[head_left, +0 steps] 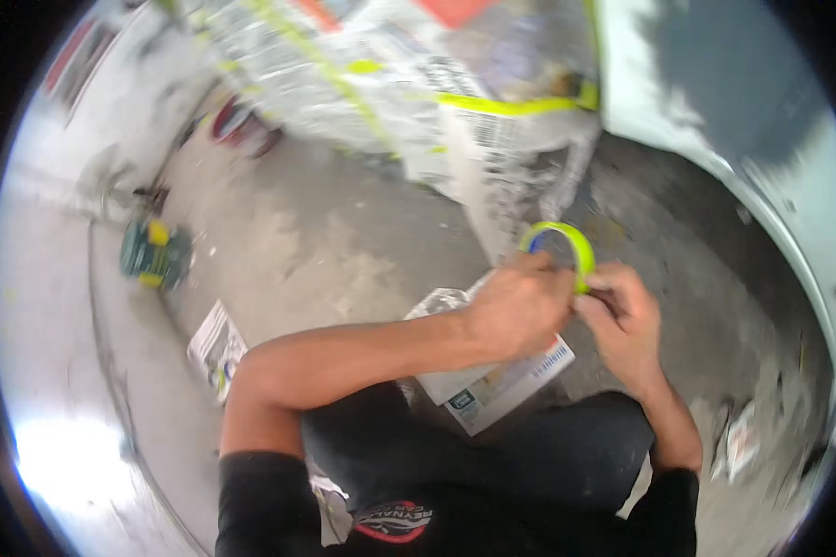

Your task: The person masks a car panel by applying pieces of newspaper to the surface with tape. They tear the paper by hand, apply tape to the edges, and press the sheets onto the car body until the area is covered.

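A roll of bright yellow-green tape (578,243) stands on edge between my two hands, with a bit of blue showing inside its ring. My left hand (522,311) is closed against the near left side of the roll; its fingertips are partly hidden. On the right, my right hand (627,320) pinches the lower right edge of the tape between thumb and fingers. Under my left hand, printed newspaper sheets (506,395) lie over my lap. Just beyond the roll hangs a newspaper strip (492,176), edged along its top with the same yellow-green tape.
Taped newspaper covers a large surface (381,84) ahead. A pale curved panel (724,102) rises at the right. On the concrete floor (325,241) stand a green-and-yellow object (156,253) and a red container (243,128). A newspaper piece (216,348) lies left of me.
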The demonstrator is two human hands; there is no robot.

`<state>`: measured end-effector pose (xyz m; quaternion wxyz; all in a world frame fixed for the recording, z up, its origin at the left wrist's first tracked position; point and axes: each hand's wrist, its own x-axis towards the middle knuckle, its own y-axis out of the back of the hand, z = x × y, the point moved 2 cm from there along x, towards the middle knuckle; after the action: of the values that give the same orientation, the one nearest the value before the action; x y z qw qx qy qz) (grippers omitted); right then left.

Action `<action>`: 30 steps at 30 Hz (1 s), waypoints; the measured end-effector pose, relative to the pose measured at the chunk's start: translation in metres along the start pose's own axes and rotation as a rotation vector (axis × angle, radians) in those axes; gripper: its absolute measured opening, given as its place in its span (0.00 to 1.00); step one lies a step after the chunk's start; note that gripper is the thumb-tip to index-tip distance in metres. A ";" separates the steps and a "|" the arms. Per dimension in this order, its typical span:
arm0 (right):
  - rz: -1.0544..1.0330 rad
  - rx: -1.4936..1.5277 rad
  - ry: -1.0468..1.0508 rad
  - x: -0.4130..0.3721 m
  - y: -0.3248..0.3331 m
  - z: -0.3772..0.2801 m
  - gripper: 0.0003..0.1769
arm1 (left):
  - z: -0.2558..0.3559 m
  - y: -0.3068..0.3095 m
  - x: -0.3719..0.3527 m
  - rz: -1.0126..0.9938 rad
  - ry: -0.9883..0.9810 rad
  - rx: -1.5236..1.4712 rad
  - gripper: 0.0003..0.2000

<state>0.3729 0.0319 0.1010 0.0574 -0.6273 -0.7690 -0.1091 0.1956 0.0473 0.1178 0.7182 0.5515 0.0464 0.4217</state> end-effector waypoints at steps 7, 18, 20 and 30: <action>-0.095 -0.019 0.038 0.006 -0.002 -0.003 0.08 | 0.001 0.008 0.001 -0.113 0.076 0.024 0.15; -0.034 -0.133 0.076 0.011 -0.014 -0.013 0.08 | -0.006 0.021 -0.008 -0.031 0.069 0.002 0.14; -0.085 -0.290 0.194 0.014 -0.012 -0.009 0.08 | -0.007 0.021 -0.012 -0.016 0.091 -0.027 0.13; 0.078 -0.462 0.111 0.016 -0.043 -0.043 0.24 | -0.020 0.050 -0.027 0.046 0.074 -0.212 0.10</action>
<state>0.3256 0.0290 0.1421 -0.0413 -0.6460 -0.6945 -0.3139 0.1398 0.0465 0.1407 0.7604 0.4575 0.0156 0.4607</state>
